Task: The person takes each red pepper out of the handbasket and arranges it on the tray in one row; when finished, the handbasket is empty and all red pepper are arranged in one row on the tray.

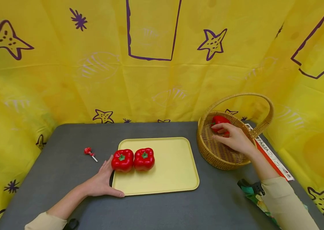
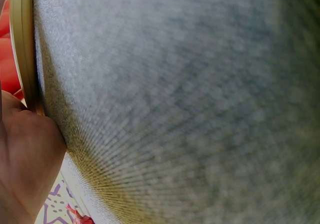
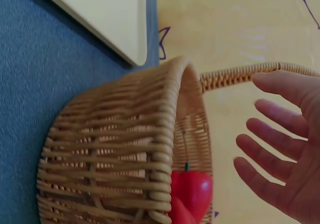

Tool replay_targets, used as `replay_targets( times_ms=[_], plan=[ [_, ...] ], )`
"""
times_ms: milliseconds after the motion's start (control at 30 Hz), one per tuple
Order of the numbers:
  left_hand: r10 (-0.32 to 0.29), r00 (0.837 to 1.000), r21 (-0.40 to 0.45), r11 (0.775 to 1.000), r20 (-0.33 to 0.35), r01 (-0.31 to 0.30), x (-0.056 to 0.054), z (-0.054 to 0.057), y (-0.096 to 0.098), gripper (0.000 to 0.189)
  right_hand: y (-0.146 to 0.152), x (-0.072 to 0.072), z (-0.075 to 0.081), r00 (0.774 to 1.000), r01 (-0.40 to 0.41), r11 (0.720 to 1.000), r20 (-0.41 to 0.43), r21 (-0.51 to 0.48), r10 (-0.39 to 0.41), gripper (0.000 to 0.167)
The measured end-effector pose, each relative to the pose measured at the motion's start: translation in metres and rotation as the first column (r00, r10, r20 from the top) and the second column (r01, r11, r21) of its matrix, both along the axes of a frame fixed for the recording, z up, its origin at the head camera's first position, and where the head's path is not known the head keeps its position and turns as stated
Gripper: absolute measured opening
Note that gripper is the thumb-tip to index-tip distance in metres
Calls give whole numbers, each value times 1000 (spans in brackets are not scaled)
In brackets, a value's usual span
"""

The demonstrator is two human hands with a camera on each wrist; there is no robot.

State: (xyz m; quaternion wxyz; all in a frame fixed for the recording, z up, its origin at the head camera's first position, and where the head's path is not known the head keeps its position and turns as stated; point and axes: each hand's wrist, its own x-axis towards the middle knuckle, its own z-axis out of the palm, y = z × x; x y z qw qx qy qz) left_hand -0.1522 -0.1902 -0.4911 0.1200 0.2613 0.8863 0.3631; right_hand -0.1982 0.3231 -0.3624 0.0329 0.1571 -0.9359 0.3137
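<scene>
Two red bell peppers with green stems, a left one point(image 1: 122, 160) and a right one point(image 1: 144, 159), sit side by side at the left end of a pale yellow tray point(image 1: 173, 166). My left hand point(image 1: 101, 180) rests along the tray's left edge, thumb at the near corner and fingers beside the left pepper. Over the wicker basket point(image 1: 214, 156) my right hand point(image 1: 235, 139) hovers with fingers spread and nothing held. Inside the basket lies another red pepper point(image 3: 192, 194), partly hidden by that hand in the head view.
A red lollipop point(image 1: 88, 151) with a white stick lies left of the tray. Behind the basket's right side is a red and white pasta box point(image 1: 274, 159). The basket's tall handle point(image 1: 269, 108) arches above it. A green patterned item with a black buckle point(image 1: 255, 191) lies by the right forearm.
</scene>
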Motion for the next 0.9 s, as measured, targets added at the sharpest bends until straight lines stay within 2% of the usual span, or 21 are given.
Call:
replay_targets(
  times_ms=[367,567,733,900],
  plan=[
    [6,1000,32,999,-23,-6,4,-1,-6,126,6,-19,3,999,0,997,41,74,-3,43],
    [6,1000,25,1000,-11,-6,4,0,-5,126,13,-28,7,999,12,989,50,146,-19,47],
    [3,1000,25,1000,-1,-3,3,0,-2,126,19,-37,7,995,10,988,100,153,-26,49],
    [-2,1000,30,1000,-7,2,1,-1,1,126,24,-46,5,994,18,987,106,157,-35,50]
  ],
)
